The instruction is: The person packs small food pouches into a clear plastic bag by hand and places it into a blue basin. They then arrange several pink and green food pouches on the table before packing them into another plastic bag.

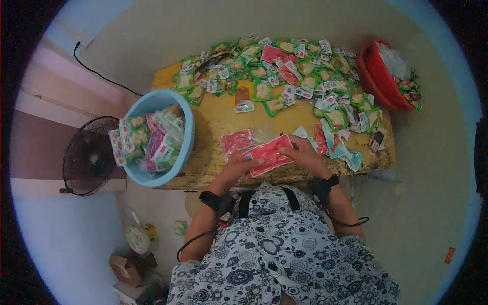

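Between both hands, just above the table's front edge, is a red snack packet (pixel 272 156) with a pale label strip at its left end. My left hand (pixel 238 168) grips its left end, the thumb lying on top. My right hand (pixel 306 156) pinches the upper right end. Behind my left hand lies another red packet (pixel 237 142) on the yellow table (pixel 211 122). Close to the right hand are a light-blue packet (pixel 333 141) and a red packet (pixel 321 139). The undersides of the fingers are hidden by the held packet.
A light-blue basin (pixel 189 133) full of packets stands at the left, beside a black fan (pixel 94 157). Many green-edged packets (pixel 263 91) are heaped across the back. At the right rear, red basins (pixel 368 71) hold a plastic bag and wrapped pieces. A tub (pixel 138 239) stands on the floor.
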The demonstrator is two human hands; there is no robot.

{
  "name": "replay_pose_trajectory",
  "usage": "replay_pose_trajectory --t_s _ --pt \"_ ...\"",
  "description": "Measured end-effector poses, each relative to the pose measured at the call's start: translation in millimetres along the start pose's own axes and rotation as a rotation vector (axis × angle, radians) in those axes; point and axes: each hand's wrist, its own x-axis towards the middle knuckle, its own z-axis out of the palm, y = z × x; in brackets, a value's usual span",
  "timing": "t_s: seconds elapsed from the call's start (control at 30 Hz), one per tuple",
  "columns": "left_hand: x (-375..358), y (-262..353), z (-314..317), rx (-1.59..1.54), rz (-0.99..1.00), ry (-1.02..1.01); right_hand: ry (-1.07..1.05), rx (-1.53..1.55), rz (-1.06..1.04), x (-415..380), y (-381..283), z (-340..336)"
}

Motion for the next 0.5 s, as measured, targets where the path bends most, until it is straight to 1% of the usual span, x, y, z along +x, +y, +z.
replay_pose_trajectory --t_s 0.07,0.1,0.17,0.2,0.27,0.33,0.37,0.43,0.47,0.5 --pt "9 -21 7 -0.118 0.096 0.025 0.095 -0.057 -0.017 -5 14 -3" --pt "10 -27 5 -0.049 0.076 -0.001 0.139 -0.087 -0.027 -9 20 -5" --pt "10 -34 1 0.085 0.035 -0.049 0.150 0.009 -0.020 -21 32 -10" --pt "6 -32 6 0.002 0.010 -0.031 0.153 0.057 -0.016 -25 38 -14" --pt "-5 -29 25 -0.167 -0.045 0.003 0.200 -0.056 -0.071 -27 62 -17" --pt "-4 -36 26 -0.157 0.004 -0.033 0.150 -0.108 -0.040 -33 56 -15" --pt "-2 -41 25 -0.150 0.032 -0.049 0.074 -0.106 0.012 -37 50 -19" --pt "9 -65 24 -0.044 0.099 -0.071 -0.019 -0.120 0.079 -41 54 -23" --pt "12 -79 25 0.004 0.130 -0.083 -0.036 -0.137 0.099 -46 74 -27" --pt "8 -73 29 0.037 0.141 -0.109 -0.051 -0.155 0.118 -48 86 -29"
